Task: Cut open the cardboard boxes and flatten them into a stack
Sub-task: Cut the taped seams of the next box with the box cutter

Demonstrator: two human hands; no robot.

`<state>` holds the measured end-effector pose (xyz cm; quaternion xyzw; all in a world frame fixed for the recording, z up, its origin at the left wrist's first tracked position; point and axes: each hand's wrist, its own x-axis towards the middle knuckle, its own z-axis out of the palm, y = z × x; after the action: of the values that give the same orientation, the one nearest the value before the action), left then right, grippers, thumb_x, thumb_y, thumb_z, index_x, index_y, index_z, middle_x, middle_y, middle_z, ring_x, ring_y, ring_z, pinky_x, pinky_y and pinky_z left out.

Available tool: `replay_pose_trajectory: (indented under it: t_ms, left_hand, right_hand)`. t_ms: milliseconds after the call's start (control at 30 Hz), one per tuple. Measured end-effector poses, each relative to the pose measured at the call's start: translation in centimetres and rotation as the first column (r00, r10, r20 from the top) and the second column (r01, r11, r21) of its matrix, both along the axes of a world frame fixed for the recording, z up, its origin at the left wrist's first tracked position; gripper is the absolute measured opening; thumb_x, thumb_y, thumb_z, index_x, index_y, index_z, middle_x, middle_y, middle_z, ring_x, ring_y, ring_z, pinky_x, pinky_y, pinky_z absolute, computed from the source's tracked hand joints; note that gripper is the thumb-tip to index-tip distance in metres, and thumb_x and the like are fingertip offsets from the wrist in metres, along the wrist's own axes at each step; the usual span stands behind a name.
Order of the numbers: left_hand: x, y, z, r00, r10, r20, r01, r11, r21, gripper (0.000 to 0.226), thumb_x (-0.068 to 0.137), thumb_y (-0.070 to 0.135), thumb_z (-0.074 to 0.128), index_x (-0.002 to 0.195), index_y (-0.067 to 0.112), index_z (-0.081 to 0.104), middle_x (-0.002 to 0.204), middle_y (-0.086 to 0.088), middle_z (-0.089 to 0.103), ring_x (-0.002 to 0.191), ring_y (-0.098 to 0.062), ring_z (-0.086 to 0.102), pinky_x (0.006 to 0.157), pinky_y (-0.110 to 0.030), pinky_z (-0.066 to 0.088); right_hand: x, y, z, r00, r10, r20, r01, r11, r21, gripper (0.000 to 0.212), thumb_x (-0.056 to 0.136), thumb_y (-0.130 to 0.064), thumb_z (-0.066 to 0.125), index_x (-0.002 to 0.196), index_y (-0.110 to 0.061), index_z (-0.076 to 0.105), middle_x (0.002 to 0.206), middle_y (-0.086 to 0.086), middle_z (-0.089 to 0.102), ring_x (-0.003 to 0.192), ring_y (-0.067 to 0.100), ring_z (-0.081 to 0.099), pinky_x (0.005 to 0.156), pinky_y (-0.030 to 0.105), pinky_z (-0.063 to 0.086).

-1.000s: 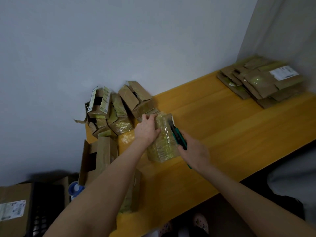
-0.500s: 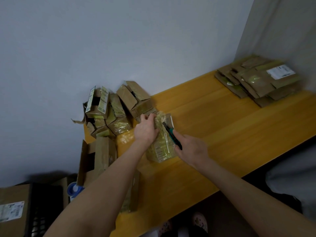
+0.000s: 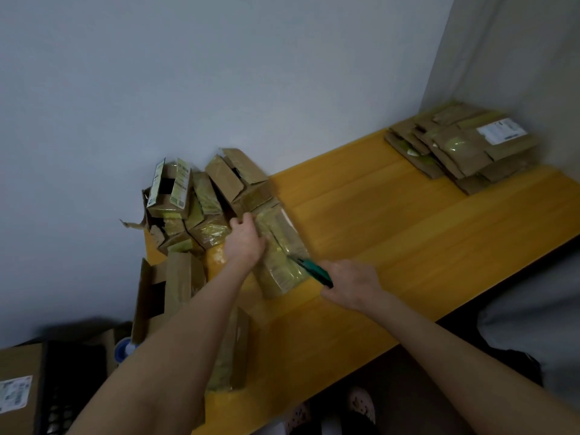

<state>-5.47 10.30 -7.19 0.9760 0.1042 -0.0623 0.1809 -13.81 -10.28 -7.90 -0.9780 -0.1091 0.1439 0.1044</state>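
A small taped cardboard box (image 3: 279, 255) lies on the yellow table (image 3: 392, 233) in front of me. My left hand (image 3: 246, 241) grips its left side and holds it down. My right hand (image 3: 353, 285) grips a green-handled cutter (image 3: 312, 270), whose tip touches the box's right side near its lower end. A heap of uncut boxes (image 3: 201, 202) sits against the wall at the table's left end. The stack of flattened boxes (image 3: 461, 149) lies in the far right corner.
An open tall box (image 3: 166, 290) stands at the table's left edge, and another box (image 3: 233, 350) lies under my left forearm. On the floor to the left are a labelled carton (image 3: 18, 390) and a dark crate (image 3: 72, 387). Walls close the back and right.
My right hand has drawn the cutter down along the box toward me, from near its top to its lower right side. My left hand stays on the box.
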Motion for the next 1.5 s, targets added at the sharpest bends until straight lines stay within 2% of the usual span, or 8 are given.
replay_pose_trajectory:
  t_ms: [133,267,433,700,833,967,1133,1500]
  left_hand:
    - [-0.2,2.4,-1.1,0.99,0.124,-0.06,-0.125,0.992,-0.013,0.056,0.088,0.039,0.066,0.133,0.015,0.042,0.133,-0.014,0.045,0.111,-0.038,0.057,0.085,-0.045,0.05]
    - [-0.7,2.7,-1.6,0.985,0.16,-0.058,-0.158,0.987,0.036,0.065,0.084,0.052,0.065,0.134,0.018,0.043,0.133,-0.009,0.046,0.109,-0.032,0.059,0.07,-0.038,0.047]
    - [-1.3,2.4,-2.1,0.971,0.209,-0.118,-0.221,0.969,-0.108,0.08,0.082,0.053,0.065,0.146,0.021,0.03,0.14,-0.014,0.044,0.12,-0.034,0.053,0.09,-0.043,0.049]
    - [-3.3,3.3,-2.8,0.945,0.228,-0.233,-0.287,0.922,-0.26,0.048,0.087,0.034,0.068,0.129,0.013,0.056,0.119,-0.008,0.065,0.1,-0.021,0.061,0.076,-0.031,0.048]
    - [-3.5,2.5,-2.6,0.941,0.271,-0.202,-0.303,0.941,-0.149,0.064,0.087,0.032,0.07,0.137,0.007,0.041,0.143,-0.014,0.036,0.124,-0.032,0.048,0.097,-0.04,0.044]
    - [-2.8,0.6,-1.9,0.99,-0.144,0.006,0.142,0.98,0.14,0.106,0.075,0.049,0.075,0.153,0.016,0.011,0.158,-0.011,0.012,0.145,-0.032,0.018,0.117,-0.047,0.025]
    - [-2.1,-3.9,-2.5,0.858,-0.428,-0.284,0.486,0.856,0.176,0.13,0.068,0.059,0.075,0.152,0.015,-0.013,0.162,-0.007,-0.006,0.149,-0.026,-0.006,0.119,-0.051,0.001]
    - [-1.8,-4.2,-2.2,0.84,-0.43,-0.331,0.518,0.817,0.253,0.121,0.07,0.049,0.078,0.153,0.008,-0.001,0.157,-0.012,0.01,0.145,-0.031,0.011,0.12,-0.047,0.014]
  right_hand:
    - [-0.7,-1.2,-1.3,0.941,-0.275,-0.2,0.317,0.92,0.228,0.027,0.094,-0.039,0.05,0.114,-0.021,0.053,0.089,-0.003,0.061,0.078,0.017,0.062,0.061,0.031,0.051]
    - [0.5,0.3,-1.0,0.696,-0.377,-0.611,0.718,0.376,0.586,0.025,0.097,-0.03,0.055,0.114,-0.012,0.055,0.111,0.005,0.065,0.086,0.015,0.06,0.072,0.027,0.054]
    - [1.9,3.1,-1.0,0.602,-0.242,-0.761,0.795,0.087,0.6,0.04,0.1,-0.027,0.049,0.137,-0.012,0.042,0.128,0.007,0.056,0.114,0.025,0.057,0.087,0.034,0.05]
    - [3.9,2.0,-2.3,0.675,-0.253,-0.694,0.737,0.183,0.65,0.029,0.1,-0.029,0.048,0.126,-0.016,0.047,0.108,-0.001,0.061,0.113,0.025,0.057,0.101,0.046,0.046]
    - [3.7,1.8,-3.2,0.633,-0.253,-0.732,0.771,0.118,0.626,0.029,0.1,-0.029,0.049,0.127,-0.017,0.044,0.108,-0.003,0.059,0.097,0.016,0.058,0.079,0.031,0.05]
    - [4.2,1.1,-3.1,0.63,-0.3,-0.716,0.772,0.139,0.621,0.037,0.1,-0.031,0.048,0.134,-0.017,0.041,0.116,0.0,0.054,0.109,0.02,0.054,0.089,0.036,0.046]
    - [3.6,0.2,-3.2,0.642,-0.408,-0.649,0.764,0.259,0.592,0.035,0.099,-0.027,0.051,0.129,-0.01,0.047,0.122,0.01,0.057,0.105,0.025,0.056,0.09,0.038,0.05]
    - [0.7,-2.2,-3.8,0.828,-0.388,-0.406,0.56,0.617,0.553,0.034,0.094,-0.025,0.055,0.126,-0.015,0.053,0.104,-0.001,0.06,0.084,0.012,0.057,0.061,0.019,0.046]
